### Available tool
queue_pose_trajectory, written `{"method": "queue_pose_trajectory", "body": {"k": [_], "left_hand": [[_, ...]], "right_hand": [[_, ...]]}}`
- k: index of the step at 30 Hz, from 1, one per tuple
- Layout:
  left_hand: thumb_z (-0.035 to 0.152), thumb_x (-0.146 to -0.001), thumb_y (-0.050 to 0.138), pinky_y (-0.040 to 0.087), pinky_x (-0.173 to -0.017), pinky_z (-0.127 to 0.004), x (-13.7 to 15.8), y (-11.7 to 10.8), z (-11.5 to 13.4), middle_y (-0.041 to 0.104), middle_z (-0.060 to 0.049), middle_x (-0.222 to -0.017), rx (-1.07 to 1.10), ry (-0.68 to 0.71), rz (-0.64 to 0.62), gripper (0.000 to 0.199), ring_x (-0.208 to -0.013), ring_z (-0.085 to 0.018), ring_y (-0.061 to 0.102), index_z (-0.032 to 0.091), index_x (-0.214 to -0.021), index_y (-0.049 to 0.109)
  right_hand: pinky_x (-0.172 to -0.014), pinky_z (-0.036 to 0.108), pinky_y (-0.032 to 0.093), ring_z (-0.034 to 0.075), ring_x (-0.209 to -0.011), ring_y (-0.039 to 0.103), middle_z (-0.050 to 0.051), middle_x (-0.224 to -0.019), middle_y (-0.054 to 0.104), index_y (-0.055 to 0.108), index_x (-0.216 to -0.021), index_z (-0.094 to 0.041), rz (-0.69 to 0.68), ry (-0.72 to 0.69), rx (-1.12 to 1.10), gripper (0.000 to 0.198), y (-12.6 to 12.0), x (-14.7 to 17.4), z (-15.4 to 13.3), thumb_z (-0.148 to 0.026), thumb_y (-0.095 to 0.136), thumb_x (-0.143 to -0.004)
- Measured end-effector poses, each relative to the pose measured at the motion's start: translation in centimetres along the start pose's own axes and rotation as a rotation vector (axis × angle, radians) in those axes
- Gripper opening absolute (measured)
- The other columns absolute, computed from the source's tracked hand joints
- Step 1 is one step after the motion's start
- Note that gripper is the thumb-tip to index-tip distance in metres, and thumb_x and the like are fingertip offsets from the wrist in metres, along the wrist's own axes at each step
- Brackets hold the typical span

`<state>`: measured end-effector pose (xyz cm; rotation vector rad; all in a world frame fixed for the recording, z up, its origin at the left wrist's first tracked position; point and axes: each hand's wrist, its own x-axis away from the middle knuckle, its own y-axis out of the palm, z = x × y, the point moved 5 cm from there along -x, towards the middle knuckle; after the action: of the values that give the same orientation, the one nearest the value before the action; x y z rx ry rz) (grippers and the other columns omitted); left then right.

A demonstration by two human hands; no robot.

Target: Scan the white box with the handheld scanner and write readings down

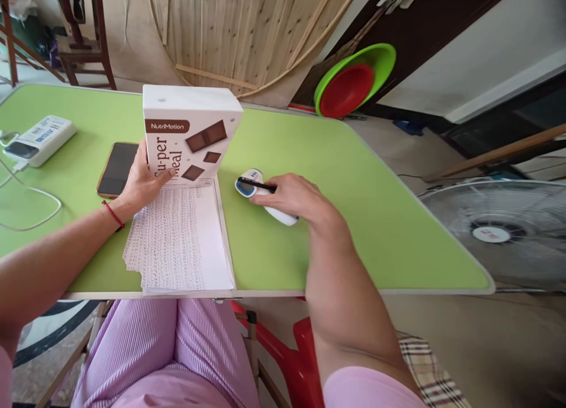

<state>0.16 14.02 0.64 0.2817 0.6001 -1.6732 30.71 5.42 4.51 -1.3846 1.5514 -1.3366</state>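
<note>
A white box of meal bars (190, 137), printed NutriMotion, stands upright on a stack of handwritten paper (177, 243). My left hand (144, 184) grips its lower left corner, thumb across the front. To the right, my right hand (292, 196) has a black pen (256, 185) between its fingers. Those same fingers close round a white and blue handheld device (280, 214) lying on the green table; it looks like an infrared thermometer. The pen crosses over the device's head, and some fingertips are hidden. Left of the box lies a dark phone (117, 169), partly behind my left hand.
A white power bank (42, 140) with a white cable (57, 204) lies at the table's left. Beyond the green table (354, 237) are green and red basins (347, 89). A fan (490, 231) stands right; a red stool (305, 355) is below.
</note>
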Motion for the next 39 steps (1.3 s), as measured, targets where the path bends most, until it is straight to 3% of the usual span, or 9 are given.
{"method": "queue_pose_trajectory", "body": {"k": [2, 5, 7, 9, 15, 25, 39], "left_hand": [[0.068, -0.076, 0.081, 0.056, -0.102, -0.052, 0.1, -0.2, 0.6, 0.065, -0.011, -0.128, -0.040, -0.007, 0.019, 0.071, -0.119, -0.034, 0.064, 0.023, -0.126, 0.057], [0.065, -0.084, 0.076, 0.060, -0.093, -0.044, 0.4, -0.1, 2.0, 0.068, -0.010, -0.121, -0.046, -0.005, 0.034, 0.060, -0.110, -0.029, 0.068, 0.022, -0.122, 0.058], [0.064, -0.087, 0.072, 0.060, -0.090, -0.042, 0.6, 0.1, 3.1, 0.069, -0.010, -0.121, -0.041, 0.011, 0.036, 0.055, -0.109, -0.028, 0.069, 0.021, -0.120, 0.059], [0.063, -0.092, 0.067, 0.060, -0.090, -0.041, 0.8, 0.4, 4.0, 0.070, -0.010, -0.121, -0.033, 0.014, 0.034, 0.051, -0.109, -0.027, 0.069, 0.021, -0.118, 0.059], [0.064, -0.092, 0.066, 0.060, -0.079, -0.040, 1.2, 0.9, 3.8, 0.074, -0.009, -0.109, -0.022, -0.066, -0.002, 0.047, -0.096, -0.026, 0.071, 0.021, -0.110, 0.061], [0.065, -0.094, 0.062, 0.055, -0.073, -0.039, 1.1, 0.9, 2.7, 0.073, -0.010, -0.107, -0.119, -0.056, -0.053, 0.049, -0.091, -0.026, 0.069, 0.019, -0.110, 0.062], [0.069, -0.095, 0.058, 0.055, -0.076, -0.041, 1.0, 1.0, 3.1, 0.071, -0.009, -0.108, -0.143, 0.008, -0.071, 0.050, -0.093, -0.026, 0.067, 0.022, -0.111, 0.059]], "right_hand": [[-0.056, 0.029, 0.040, 0.017, -0.059, 0.057, -0.001, -0.059, 0.060, 0.064, -0.063, -0.021, 0.087, -0.092, -0.247, 0.026, 0.0, 0.3, -0.9, -0.046, 0.073, -0.065], [-0.057, 0.031, 0.045, 0.016, -0.061, 0.056, -0.001, -0.062, 0.059, 0.059, -0.061, -0.022, 0.202, -0.343, -0.677, 0.037, 0.6, 1.6, -3.2, -0.056, 0.072, -0.068], [-0.057, 0.033, 0.050, 0.017, -0.061, 0.056, 0.001, -0.062, 0.060, 0.058, -0.061, -0.023, 0.176, -0.494, -0.878, 0.045, 1.6, 2.8, -5.1, -0.065, 0.069, -0.072], [-0.056, 0.034, 0.052, 0.016, -0.058, 0.054, 0.001, -0.061, 0.058, 0.057, -0.060, -0.024, 0.108, -0.553, -0.973, 0.051, 2.9, 3.7, -6.5, -0.071, 0.069, -0.073], [-0.057, 0.034, 0.050, 0.015, -0.057, 0.049, -0.001, -0.058, 0.052, 0.058, -0.061, -0.024, 0.045, -0.464, -1.066, 0.055, 4.6, 4.4, -7.5, -0.077, 0.071, -0.069], [-0.058, 0.031, 0.045, 0.016, -0.064, 0.051, -0.002, -0.060, 0.049, 0.055, -0.058, -0.024, 0.029, -0.351, -1.077, 0.035, 5.9, 3.7, -7.8, -0.051, 0.076, -0.066], [-0.053, 0.030, 0.042, 0.015, -0.061, 0.050, 0.000, -0.060, 0.054, 0.055, -0.056, -0.023, 0.028, -0.333, -1.084, 0.045, 6.3, 3.6, -7.9, -0.061, 0.079, -0.063]]}}
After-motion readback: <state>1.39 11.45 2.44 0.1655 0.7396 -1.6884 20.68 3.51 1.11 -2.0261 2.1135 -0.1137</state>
